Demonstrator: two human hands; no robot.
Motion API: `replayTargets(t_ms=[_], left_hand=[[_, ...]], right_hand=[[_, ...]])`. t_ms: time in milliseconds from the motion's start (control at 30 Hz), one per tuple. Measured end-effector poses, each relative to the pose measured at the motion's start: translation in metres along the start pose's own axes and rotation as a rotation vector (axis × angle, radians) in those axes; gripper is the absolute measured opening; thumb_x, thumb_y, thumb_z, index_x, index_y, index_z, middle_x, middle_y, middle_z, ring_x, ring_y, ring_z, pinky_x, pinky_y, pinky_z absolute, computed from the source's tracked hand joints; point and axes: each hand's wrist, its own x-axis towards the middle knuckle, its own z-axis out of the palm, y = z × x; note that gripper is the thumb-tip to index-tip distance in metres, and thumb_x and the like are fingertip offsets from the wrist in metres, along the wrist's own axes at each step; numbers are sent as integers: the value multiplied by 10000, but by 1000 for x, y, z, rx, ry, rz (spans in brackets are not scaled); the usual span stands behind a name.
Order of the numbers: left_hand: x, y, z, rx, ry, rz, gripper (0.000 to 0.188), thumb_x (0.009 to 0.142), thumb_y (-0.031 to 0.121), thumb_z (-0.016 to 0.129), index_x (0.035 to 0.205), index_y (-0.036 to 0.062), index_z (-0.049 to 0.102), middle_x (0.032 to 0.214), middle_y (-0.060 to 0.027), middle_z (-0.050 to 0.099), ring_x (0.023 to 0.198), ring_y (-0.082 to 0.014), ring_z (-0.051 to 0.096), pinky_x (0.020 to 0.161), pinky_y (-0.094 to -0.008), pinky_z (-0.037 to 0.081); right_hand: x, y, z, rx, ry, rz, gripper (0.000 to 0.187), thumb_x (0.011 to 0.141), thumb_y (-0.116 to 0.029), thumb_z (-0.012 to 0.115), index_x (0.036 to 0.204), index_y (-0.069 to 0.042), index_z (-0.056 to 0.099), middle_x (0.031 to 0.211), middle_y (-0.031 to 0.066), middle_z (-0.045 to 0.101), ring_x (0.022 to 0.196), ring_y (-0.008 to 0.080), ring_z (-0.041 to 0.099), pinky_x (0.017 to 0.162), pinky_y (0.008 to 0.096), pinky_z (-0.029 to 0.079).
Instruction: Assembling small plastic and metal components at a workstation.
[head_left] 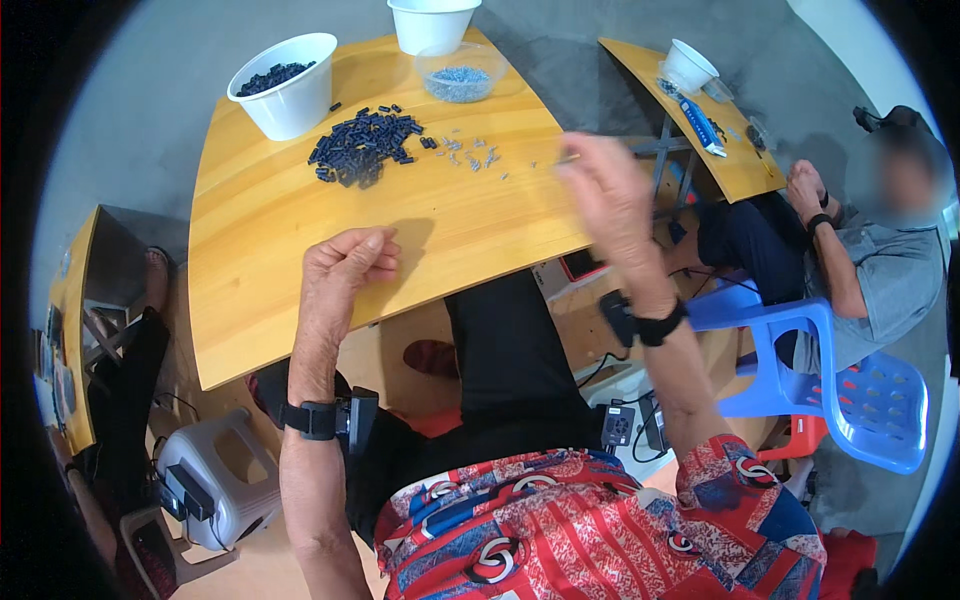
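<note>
My left hand (350, 260) is over the near left part of the wooden table (270, 230), fingers curled in and thumb pressed on them; whatever it may hold is hidden. At the table's right edge my right hand (608, 195) is raised and smeared by motion. A small thin piece (568, 158), too blurred to name, shows at its pinched fingertips. Beyond my hands lies a pile of short dark-blue cylindrical pieces (360, 145). Several small grey pieces (472, 155) are scattered to the right of that pile.
At the back are a white tub (322, 95) of dark pieces, another white tub (432, 28) and a clear bowl (460, 85) of small bluish-grey pieces. On the right, a person (870, 240) sits at another table (745, 170), near a blue plastic chair (800, 330). A grey stool (225, 480) stands lower left.
</note>
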Motion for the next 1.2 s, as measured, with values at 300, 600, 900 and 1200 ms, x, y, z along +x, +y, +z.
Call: replayTargets(t_ms=[300,600,900,1200], left_hand=[[17,-1,-16,86,296,104,161,894,95,609,976,-19,687,776,-66,673,644,-95,601,595,-223,503],[16,-6,-9,153,273,72,138,886,66,620,979,-16,682,778,-47,659,629,-75,571,558,-196,469],[19,-11,-5,335,297,129,137,876,60,630,975,-12,691,747,-34,653,594,-58,541,531,-186,439],[16,-14,-4,372,320,201,116,847,37,642,935,-15,697,705,-47,658,600,-84,587,556,-225,481]], right_hand=[[-66,202,8,187,-125,620,312,783,-5,588,1085,-45,652,897,116,692,725,212,657,724,298,516],[-101,257,25,-274,-196,411,369,757,-53,583,1122,-22,629,1033,154,672,913,262,656,801,329,510],[39,40,10,553,-338,522,188,846,-127,626,977,0,668,829,62,675,660,94,606,579,228,474],[75,-10,140,198,-586,0,155,791,-162,655,854,-21,666,749,105,661,697,224,642,624,334,496]])
